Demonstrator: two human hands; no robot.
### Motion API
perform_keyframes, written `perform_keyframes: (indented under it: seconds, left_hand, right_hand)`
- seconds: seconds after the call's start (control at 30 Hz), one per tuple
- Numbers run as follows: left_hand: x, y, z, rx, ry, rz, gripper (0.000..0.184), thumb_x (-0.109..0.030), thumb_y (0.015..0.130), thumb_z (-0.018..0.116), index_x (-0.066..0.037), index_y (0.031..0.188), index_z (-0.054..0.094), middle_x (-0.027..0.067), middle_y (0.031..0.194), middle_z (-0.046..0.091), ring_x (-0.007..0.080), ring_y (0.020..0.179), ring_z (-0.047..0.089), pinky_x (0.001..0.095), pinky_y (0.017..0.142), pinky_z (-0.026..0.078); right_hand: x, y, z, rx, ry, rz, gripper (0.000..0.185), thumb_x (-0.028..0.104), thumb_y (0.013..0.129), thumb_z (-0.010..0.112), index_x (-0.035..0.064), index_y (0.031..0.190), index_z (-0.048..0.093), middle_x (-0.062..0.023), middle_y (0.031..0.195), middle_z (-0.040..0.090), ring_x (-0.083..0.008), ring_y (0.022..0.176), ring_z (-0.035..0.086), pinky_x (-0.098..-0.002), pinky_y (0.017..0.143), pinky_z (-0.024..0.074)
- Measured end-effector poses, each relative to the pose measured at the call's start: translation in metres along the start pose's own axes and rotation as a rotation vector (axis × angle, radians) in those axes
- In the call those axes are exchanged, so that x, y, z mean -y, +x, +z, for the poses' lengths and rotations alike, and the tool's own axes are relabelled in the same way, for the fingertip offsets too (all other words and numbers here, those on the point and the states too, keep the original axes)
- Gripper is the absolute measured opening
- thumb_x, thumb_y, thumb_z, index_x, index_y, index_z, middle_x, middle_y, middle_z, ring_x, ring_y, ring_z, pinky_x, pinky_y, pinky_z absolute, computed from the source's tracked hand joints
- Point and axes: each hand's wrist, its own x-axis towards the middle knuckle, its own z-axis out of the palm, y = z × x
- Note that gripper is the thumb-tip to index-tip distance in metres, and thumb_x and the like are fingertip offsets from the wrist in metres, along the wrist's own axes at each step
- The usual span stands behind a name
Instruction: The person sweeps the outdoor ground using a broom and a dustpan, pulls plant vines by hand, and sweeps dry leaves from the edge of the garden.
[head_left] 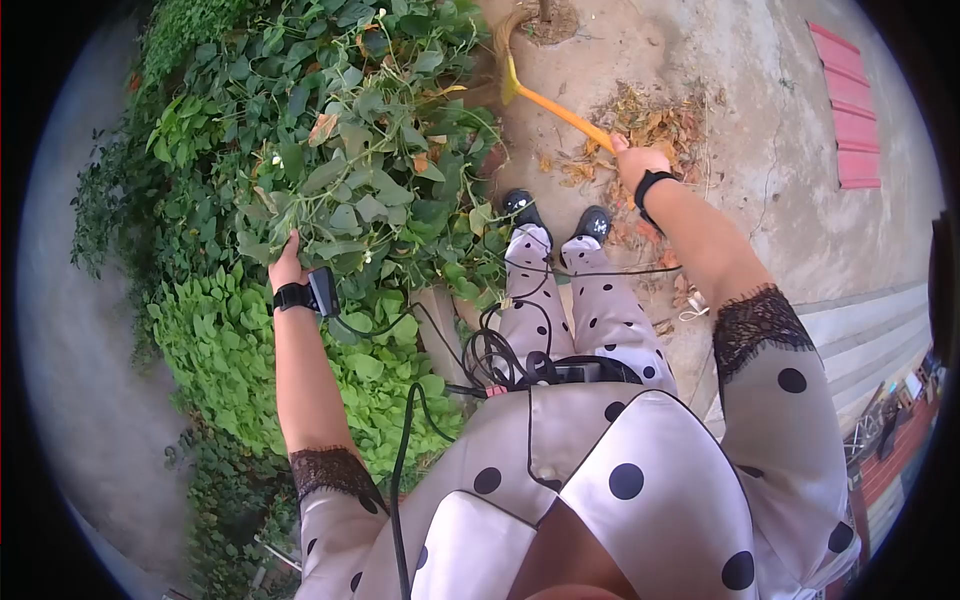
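Observation:
My right hand (640, 160) is closed around the orange handle of a small broom (565, 115). The broom reaches away to the upper left, its straw bristles (508, 40) near the plants' edge and the ground. At the left, my left hand (287, 264) is at a leafy vine (340, 215), thumb up against the leaves; foliage hides most of its fingers, and it appears to hold the vine. Dry fallen leaves (655, 125) lie in a loose pile on the concrete beside and beyond my right hand.
Lighter green low plants (230, 350) grow below the vine. Black cables (490, 350) hang at my waist and run to my left wrist. My shoes (592, 224) stand on the concrete ground (760, 120). A pink ribbed panel (848, 105) lies at the right, with pale steps (860, 335) nearer.

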Motion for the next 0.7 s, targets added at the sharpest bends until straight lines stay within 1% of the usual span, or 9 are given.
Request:
perform_keyframes:
  seconds: [0.07,0.1,0.17,0.27,0.33,0.5,0.57,0.63,0.7]
  left_hand:
    - [0.0,0.001,0.004,0.015,-0.087,0.006,0.044,-0.014,0.074,0.068,-0.005,0.112,0.049,0.0106,0.104,0.056,0.0272,0.086,0.058,0.0462,0.061,0.051]
    - [-0.001,0.001,0.005,0.03,-0.106,0.007,0.044,-0.014,0.074,0.068,-0.005,0.112,0.049,0.0106,0.104,0.056,0.0272,0.086,0.058,0.0462,0.061,0.051]
    - [-0.002,0.001,0.006,0.057,-0.143,0.035,0.042,-0.011,0.074,0.067,-0.004,0.112,0.049,0.0121,0.104,0.056,0.0282,0.086,0.058,0.0467,0.062,0.051]
    - [-0.007,0.0,0.009,0.032,-0.133,0.018,0.04,-0.011,0.076,0.066,-0.002,0.111,0.049,0.0131,0.104,0.055,0.0294,0.086,0.058,0.0473,0.064,0.051]
    - [-0.004,0.005,0.009,0.059,-0.128,0.016,0.04,-0.011,0.076,0.065,-0.001,0.111,0.049,0.0134,0.104,0.055,0.0295,0.086,0.058,0.0472,0.064,0.052]
    - [-0.014,-0.009,0.022,-0.014,0.011,-0.037,0.044,-0.014,0.076,0.066,0.003,0.112,0.047,0.0144,0.105,0.055,0.0286,0.085,0.059,0.0451,0.064,0.052]
    - [-0.01,-0.017,0.029,-0.017,-0.002,-0.005,0.044,-0.014,0.076,0.066,0.003,0.111,0.048,0.0141,0.104,0.055,0.0284,0.085,0.059,0.0447,0.064,0.053]
    - [-0.01,-0.025,0.034,0.076,-0.077,0.031,0.043,-0.014,0.076,0.066,0.003,0.111,0.048,0.0142,0.103,0.055,0.0286,0.084,0.059,0.0445,0.063,0.052]
    - [-0.015,-0.042,0.042,0.071,-0.029,0.016,0.041,-0.015,0.076,0.066,0.003,0.109,0.049,0.0141,0.103,0.055,0.0276,0.082,0.059,0.043,0.061,0.052]
  right_hand:
    - [-0.046,-0.047,-0.047,0.061,-0.431,-0.085,0.04,0.028,0.093,0.03,0.0124,0.129,0.036,-0.0144,0.09,0.062,-0.0275,0.082,0.061,-0.0372,0.07,0.0484]
    - [-0.06,-0.072,-0.068,0.101,-0.571,-0.081,0.047,0.017,0.091,0.034,0.0224,0.135,0.021,-0.0123,0.091,0.062,-0.0259,0.08,0.062,-0.037,0.065,0.0491]
    - [-0.102,-0.106,-0.093,0.039,-0.589,-0.066,0.046,0.014,0.089,0.034,0.0211,0.134,0.026,-0.0115,0.085,0.062,-0.0266,0.076,0.062,-0.0369,0.063,0.0486]
    - [-0.131,-0.169,-0.127,0.067,-0.488,-0.071,0.054,0.021,0.085,0.045,0.0186,0.134,0.025,-0.0144,0.077,0.062,-0.0301,0.072,0.06,-0.0423,0.064,0.0466]
    - [-0.135,-0.204,-0.137,0.065,-0.389,-0.113,0.055,0.023,0.085,0.044,0.0187,0.135,0.022,-0.0157,0.076,0.061,-0.0317,0.07,0.06,-0.0436,0.064,0.0464]
    - [-0.074,-0.181,-0.093,0.03,-0.241,-0.197,0.051,0.022,0.085,0.044,0.0182,0.133,0.026,-0.0163,0.076,0.061,-0.0316,0.069,0.06,-0.0416,0.062,0.0471]
    - [-0.035,-0.144,-0.051,0.075,-0.153,-0.192,0.04,0.026,0.09,0.032,0.0127,0.128,0.035,-0.0165,0.083,0.062,-0.0317,0.078,0.06,-0.0419,0.067,0.0468]
    - [-0.017,-0.098,0.014,0.113,-0.107,-0.148,0.043,0.029,0.094,0.018,0.0093,0.12,0.045,-0.0166,0.088,0.062,-0.0323,0.085,0.059,-0.0424,0.073,0.0458]
    - [-0.03,-0.092,0.037,0.036,-0.103,-0.131,0.045,0.031,0.094,0.017,0.0102,0.116,0.05,-0.0162,0.086,0.062,-0.0309,0.083,0.059,-0.0399,0.074,0.0463]
